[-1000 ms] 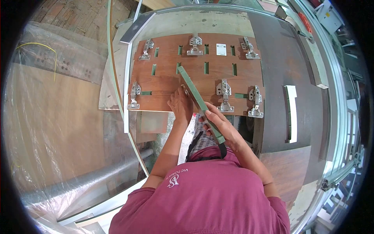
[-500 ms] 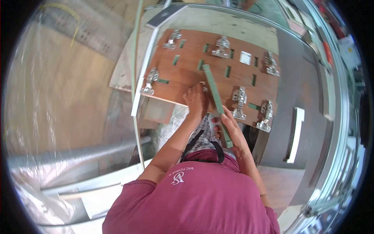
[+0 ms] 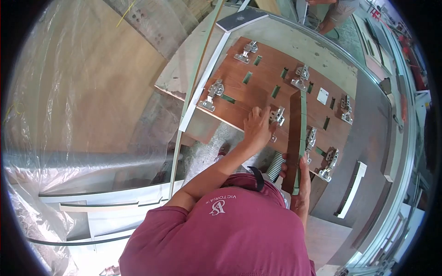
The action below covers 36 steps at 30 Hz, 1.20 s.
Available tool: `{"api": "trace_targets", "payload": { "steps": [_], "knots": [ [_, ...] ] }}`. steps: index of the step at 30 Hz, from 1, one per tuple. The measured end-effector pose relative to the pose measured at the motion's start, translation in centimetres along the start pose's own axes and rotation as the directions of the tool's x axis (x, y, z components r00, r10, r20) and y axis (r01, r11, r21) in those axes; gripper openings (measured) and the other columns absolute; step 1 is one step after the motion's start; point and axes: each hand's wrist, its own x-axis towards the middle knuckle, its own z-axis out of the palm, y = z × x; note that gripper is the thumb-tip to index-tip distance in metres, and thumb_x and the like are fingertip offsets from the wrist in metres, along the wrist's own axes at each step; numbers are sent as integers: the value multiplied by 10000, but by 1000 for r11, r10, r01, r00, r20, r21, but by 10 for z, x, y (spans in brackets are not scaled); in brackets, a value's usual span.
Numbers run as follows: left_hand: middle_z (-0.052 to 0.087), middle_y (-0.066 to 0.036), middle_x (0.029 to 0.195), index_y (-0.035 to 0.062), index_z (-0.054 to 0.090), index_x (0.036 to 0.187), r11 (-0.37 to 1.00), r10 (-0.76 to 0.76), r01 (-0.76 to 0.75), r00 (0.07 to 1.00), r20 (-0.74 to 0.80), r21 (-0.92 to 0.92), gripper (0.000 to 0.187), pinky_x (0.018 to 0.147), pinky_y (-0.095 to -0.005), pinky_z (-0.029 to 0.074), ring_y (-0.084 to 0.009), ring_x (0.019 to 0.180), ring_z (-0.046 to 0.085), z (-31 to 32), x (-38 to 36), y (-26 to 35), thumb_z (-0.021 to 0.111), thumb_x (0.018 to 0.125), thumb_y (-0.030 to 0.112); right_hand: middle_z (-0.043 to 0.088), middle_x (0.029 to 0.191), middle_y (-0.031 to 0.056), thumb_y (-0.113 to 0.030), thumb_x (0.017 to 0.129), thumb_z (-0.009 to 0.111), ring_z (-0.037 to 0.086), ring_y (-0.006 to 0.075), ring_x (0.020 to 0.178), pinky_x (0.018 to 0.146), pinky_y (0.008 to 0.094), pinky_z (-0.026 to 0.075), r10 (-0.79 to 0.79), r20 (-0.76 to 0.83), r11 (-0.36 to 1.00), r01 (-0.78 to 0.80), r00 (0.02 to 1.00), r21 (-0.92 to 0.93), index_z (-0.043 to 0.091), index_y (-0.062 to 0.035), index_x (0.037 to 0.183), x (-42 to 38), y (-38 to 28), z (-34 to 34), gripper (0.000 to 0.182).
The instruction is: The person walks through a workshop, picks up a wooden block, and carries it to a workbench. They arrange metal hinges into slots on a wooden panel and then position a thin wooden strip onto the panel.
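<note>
My right hand grips the lower end of a long, narrow wooden strip with a brown face and a green edge. The strip stands tilted over a reddish-brown board with several green-lined slots. Curled at the board's near edge, my left hand has its fingertips closed against a metal cabinet hinge. Similar hinges sit around the board, such as one hinge at its left corner and another hinge at its right. The strip partly covers a hinge beside it.
A white-edged frame bar runs along the board's left side. Plastic-wrapped panels lie to the left. On the right is a grey panel with a white handle. Another person is at the far top.
The view has shifted, so the board appears farther right. The strip has turned to show its brown face. My left hand's fingers now meet a clearly visible hinge.
</note>
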Motion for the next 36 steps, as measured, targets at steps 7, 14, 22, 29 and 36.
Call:
{"api": "trace_targets", "payload": {
  "steps": [7,14,22,29,36],
  "knots": [
    [478,-159,1095,85,464,1255,995,6,21,966,-259,100,544,836,-499,384,-350,1030,477,-91,25,-92,683,795,275,513,1049,96,-463,886,543,512,135,771,627,251,454,29,103,999,-27,994,-22,296,-133,1432,36,26,77,684],
    [548,-166,1048,49,502,1171,978,-85,103,991,-105,183,465,811,-499,407,-355,1002,523,-118,46,-151,670,805,282,541,1061,86,-393,918,501,529,124,809,689,260,466,176,167,979,-156,970,-130,275,-126,1454,77,71,144,641],
    [608,-148,962,13,508,1205,986,26,-38,997,75,164,446,738,-461,441,-319,893,603,-119,58,-173,615,855,267,552,1046,71,-368,933,475,504,110,791,673,254,447,112,90,985,-99,990,-142,275,-116,1456,89,111,166,614],
    [602,-148,920,11,478,1252,992,55,-69,990,128,105,463,715,-463,441,-323,869,610,-120,56,-176,580,881,268,518,1046,93,-422,908,517,482,118,786,648,240,429,87,19,979,-82,996,-189,246,-117,1468,82,114,180,693],
    [561,-172,995,31,471,1256,996,63,-57,994,-90,65,514,752,-482,428,-339,968,554,-147,51,-179,643,834,268,531,1062,115,-429,891,518,501,120,783,642,259,432,52,-35,970,-59,998,-238,280,-100,1457,70,108,171,696]
  ]
}}
